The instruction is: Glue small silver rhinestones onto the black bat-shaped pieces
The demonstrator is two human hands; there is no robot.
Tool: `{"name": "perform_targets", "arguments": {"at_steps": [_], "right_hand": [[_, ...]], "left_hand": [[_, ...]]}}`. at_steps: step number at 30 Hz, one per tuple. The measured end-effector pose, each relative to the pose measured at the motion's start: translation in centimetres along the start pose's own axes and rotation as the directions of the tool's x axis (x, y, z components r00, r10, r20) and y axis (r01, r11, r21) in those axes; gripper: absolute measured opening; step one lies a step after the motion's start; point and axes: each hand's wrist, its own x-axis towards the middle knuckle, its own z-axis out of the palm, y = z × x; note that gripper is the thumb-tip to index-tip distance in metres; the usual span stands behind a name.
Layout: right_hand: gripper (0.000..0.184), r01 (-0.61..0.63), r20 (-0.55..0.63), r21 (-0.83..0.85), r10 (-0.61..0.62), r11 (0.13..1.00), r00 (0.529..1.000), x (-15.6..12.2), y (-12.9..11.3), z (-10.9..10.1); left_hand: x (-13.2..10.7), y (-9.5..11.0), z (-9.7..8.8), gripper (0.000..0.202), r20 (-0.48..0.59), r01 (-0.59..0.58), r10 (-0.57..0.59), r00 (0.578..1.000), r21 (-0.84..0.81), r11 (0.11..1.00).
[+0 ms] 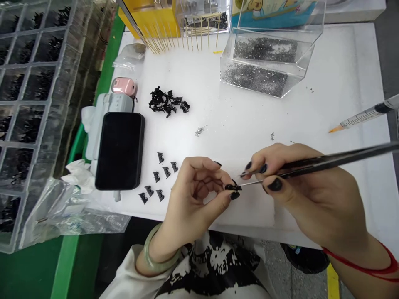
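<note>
Between the thumb and fingertips of my left hand (199, 195) is a small black part (233, 187), pinched near the front of the white work surface. My right hand (318, 195) is closed round dark tweezers (299, 168), and their thin tips reach to the black part. Whether the tips grip anything is too small to tell. Left of my left hand lie several separate small black pieces (166, 172) in loose rows. Farther back sits a tangled heap of black pieces (166, 101). A little pile of tiny shiny bits (200, 131) lies beyond my left hand.
A black phone-like slab (120, 151) and a pink case (124, 86) lie at the left. Clear trays of dark grains (255, 79) stand at the back, beside upright thin sticks (196, 35). A syringe (364, 116) juts in from the right. A compartment box (31, 83) fills the far left.
</note>
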Motion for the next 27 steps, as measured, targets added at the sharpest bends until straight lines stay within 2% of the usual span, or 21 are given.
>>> {"name": "perform_targets", "arguments": {"at_steps": [3, 7, 10, 14, 16, 21, 23, 26, 27], "right_hand": [[0.02, 0.086, -0.024, -0.13, -0.09, 0.988, 0.996, -0.4, -0.2, -0.6], [0.028, 0.309, 0.14, -0.43, -0.275, 0.848, 0.951, -0.6, -0.1, -0.8], [0.037, 0.417, 0.248, -0.459, -0.338, 0.785, 0.908, -0.7, 0.6, -0.2], [0.033, 0.48, 0.285, -0.454, -0.388, 0.751, 0.876, -0.7, 1.2, 0.2], [0.029, 0.497, 0.286, -0.453, -0.408, 0.74, 0.867, -0.7, 1.2, 0.3], [0.032, 0.496, 0.251, -0.461, -0.428, 0.736, 0.868, -0.9, 1.0, 0.7], [0.031, 0.457, 0.224, -0.467, -0.399, 0.757, 0.889, -0.9, 0.9, 0.4], [0.017, 0.335, 0.15, -0.464, -0.3, 0.82, 0.942, -0.6, 0.5, -1.2], [0.024, 0.29, 0.12, -0.453, -0.265, 0.843, 0.957, -0.3, 0.3, -1.9]], "left_hand": [[0.1, -0.1, 0.0, 0.042, 0.012, 0.028, -0.028, 1.0, -0.074, 0.997], [0.4, -0.4, -0.2, 0.038, 0.04, 0.036, -0.03, 0.999, -0.179, 0.983], [0.7, -0.8, -0.3, 0.033, 0.058, 0.033, -0.019, 0.998, -0.247, 0.969], [0.9, -1.4, -0.3, 0.034, 0.067, 0.017, 0.004, 0.998, -0.311, 0.95], [0.9, -1.7, -0.3, 0.036, 0.073, 0.019, 0.004, 0.997, -0.306, 0.952], [1.2, -2.0, -0.2, 0.021, 0.079, -0.008, 0.027, 0.997, -0.234, 0.972], [1.3, -2.1, -0.2, 0.018, 0.057, -0.044, 0.058, 0.997, -0.222, 0.974], [1.2, -2.4, 0.1, 0.015, 0.031, -0.069, 0.077, 0.997, -0.204, 0.976], [1.1, -2.4, 0.2, 0.014, 0.028, -0.07, 0.077, 0.997, -0.197, 0.978]]}}
